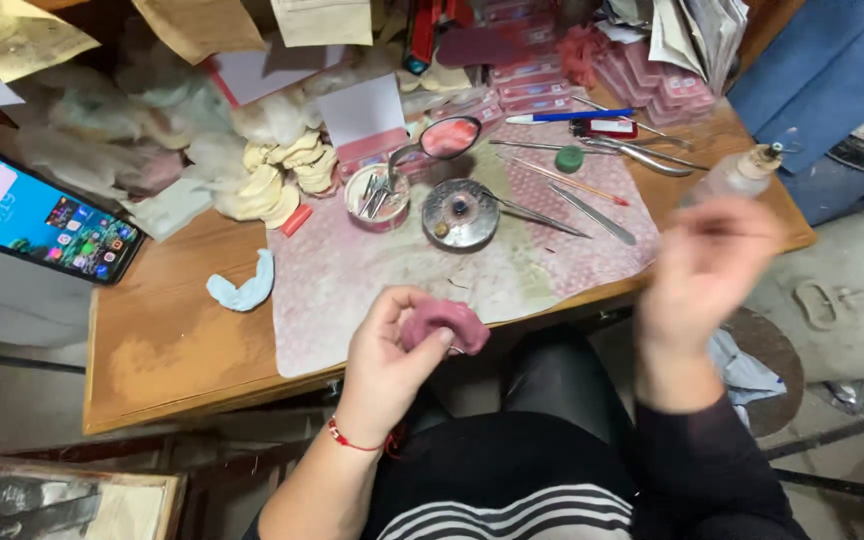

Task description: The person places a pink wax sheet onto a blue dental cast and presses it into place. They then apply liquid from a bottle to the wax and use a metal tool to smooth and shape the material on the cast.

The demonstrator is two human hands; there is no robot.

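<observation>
Hard to make out: my right hand [704,262] is a motion blur near the surface's right edge; I cannot tell whether its grip is open or closed, or if it has hold of anything.
Cut off: stacked pink boxes [652,75] and papers run past the top of the view; my lap and striped top fill the bottom.
Left hand: my left hand [389,355] has its grip closed round a pink wax arch [444,322], thumb and fingers curled on it, just off the front edge of the wooden surface [167,345].
Containers: a small round dish [377,195] has metal tools standing in it; beside it a shallow metal dish [460,212] holds a few small bits I can't identify.
Mat: a pale pink mat [392,262] lies under both dishes, long metal instruments [592,212] at its right.
Elsewhere: a lit phone [44,217] far left, a pale blue arch [242,288] on bare wood.
</observation>
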